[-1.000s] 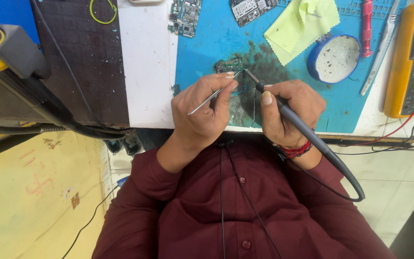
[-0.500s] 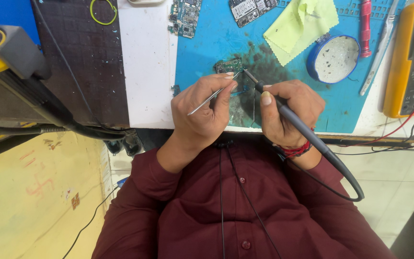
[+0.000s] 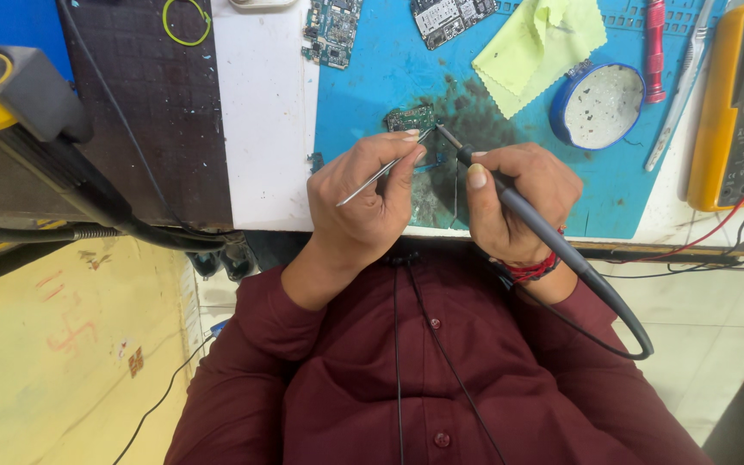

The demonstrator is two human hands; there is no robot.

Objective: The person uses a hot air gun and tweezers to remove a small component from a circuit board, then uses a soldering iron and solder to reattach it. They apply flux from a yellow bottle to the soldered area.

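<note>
Unmoved: small green circuit board [image 3: 412,119], scorched blue mat [image 3: 475,112]

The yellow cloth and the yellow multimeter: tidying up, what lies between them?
In the head view: a round blue tin, a red-handled tool and a toothbrush.

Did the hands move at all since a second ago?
Hardly. The left hand keeps pinching the tweezers and the right hand keeps gripping the soldering iron, both tips at the small green circuit board. Nothing was picked up or let go.
</note>
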